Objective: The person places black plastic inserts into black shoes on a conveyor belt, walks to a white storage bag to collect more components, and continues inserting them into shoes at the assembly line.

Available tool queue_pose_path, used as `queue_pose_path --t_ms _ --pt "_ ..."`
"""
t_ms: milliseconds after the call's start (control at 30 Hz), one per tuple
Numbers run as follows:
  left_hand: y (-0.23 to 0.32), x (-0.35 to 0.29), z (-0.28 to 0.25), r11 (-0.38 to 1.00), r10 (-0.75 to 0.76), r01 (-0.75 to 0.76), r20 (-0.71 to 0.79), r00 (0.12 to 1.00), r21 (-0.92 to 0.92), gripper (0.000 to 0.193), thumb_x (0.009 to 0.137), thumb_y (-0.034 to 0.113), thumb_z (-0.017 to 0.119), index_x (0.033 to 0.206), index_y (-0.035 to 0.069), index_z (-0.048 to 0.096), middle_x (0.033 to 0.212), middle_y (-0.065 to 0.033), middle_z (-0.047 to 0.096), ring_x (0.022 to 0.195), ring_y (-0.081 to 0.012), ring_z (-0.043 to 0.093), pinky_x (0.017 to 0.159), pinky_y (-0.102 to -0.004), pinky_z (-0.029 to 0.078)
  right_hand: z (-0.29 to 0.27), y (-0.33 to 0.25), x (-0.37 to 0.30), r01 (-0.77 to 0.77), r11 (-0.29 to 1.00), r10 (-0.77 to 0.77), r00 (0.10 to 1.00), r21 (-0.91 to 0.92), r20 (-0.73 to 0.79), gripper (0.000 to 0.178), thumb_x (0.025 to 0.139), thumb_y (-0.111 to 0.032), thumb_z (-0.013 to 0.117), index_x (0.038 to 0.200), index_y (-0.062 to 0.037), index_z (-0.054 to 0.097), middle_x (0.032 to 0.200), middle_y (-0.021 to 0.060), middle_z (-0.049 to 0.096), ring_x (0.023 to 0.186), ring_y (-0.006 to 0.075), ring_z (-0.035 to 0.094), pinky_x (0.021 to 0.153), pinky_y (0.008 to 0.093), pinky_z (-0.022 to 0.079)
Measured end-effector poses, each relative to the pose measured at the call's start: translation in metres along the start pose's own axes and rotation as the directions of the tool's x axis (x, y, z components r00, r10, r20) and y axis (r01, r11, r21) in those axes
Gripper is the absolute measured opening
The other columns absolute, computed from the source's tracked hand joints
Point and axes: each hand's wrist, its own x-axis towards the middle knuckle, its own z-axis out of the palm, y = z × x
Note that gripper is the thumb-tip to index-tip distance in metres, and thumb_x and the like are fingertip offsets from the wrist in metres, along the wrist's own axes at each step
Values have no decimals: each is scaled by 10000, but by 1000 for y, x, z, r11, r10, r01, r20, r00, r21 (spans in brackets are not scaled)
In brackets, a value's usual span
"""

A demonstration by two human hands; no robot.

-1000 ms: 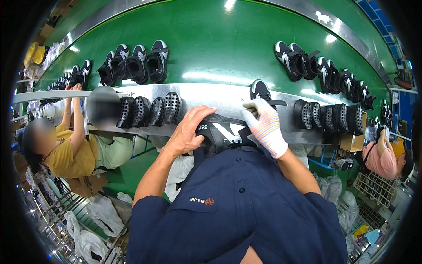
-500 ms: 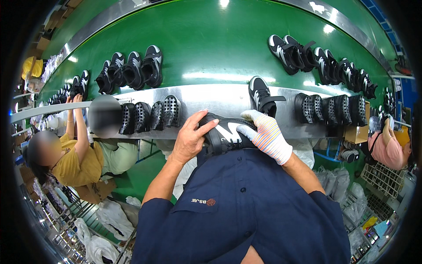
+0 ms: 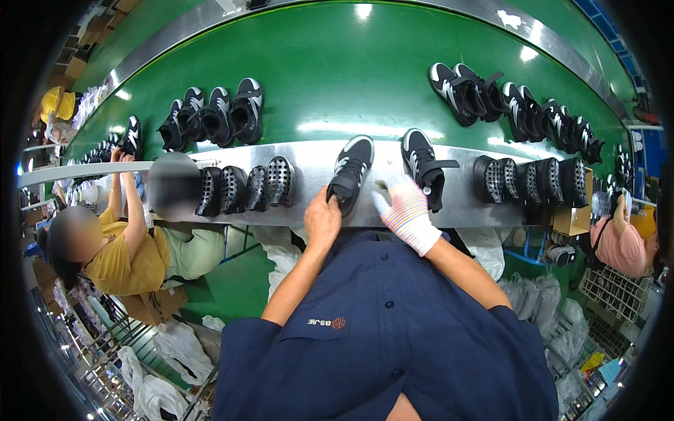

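Observation:
My left hand [image 3: 322, 218], bare, grips the heel of a black and white shoe [image 3: 350, 172] that lies on the metal ledge [image 3: 309, 184] in front of the green conveyor belt [image 3: 337, 77]. My right hand [image 3: 406, 210], in a white striped glove, hovers with fingers apart just right of that shoe. It holds nothing. A second black and white shoe [image 3: 423, 165] with a loose strap stands on the ledge right beside the gloved hand.
Black perforated shoe lasts [image 3: 246, 188] stand in a row on the ledge at left, more lasts [image 3: 533, 179] at right. Groups of shoes ride the belt at left [image 3: 217, 116] and right [image 3: 512, 105]. A person in a yellow shirt [image 3: 123, 256] works at my left, another in pink [image 3: 621, 242] at right.
The shoe I held in both hands close to my chest now rests on the ledge. My right hand has come off it and opened.

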Motion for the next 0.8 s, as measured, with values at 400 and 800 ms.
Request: queue_pose_path --t_ms 400,800 --pt "3 24 5 933 357 -360 -151 922 5 391 864 63 733 1231 25 602 1001 -219 678 938 -419 672 822 -498 537 66 10 19 -254 967 244 943 15 227 229 887 -190 712 1017 -19 634 1007 208 678 945 419 673 811 515 541" --pt "10 22 3 968 250 -252 -68 966 -15 321 889 89 726 1190 12 647 899 -204 715 819 -394 701 754 -486 543 57 19 11 209 969 -202 977 -132 67 160 836 -154 709 968 -85 649 903 137 632 903 344 657 776 460 535"
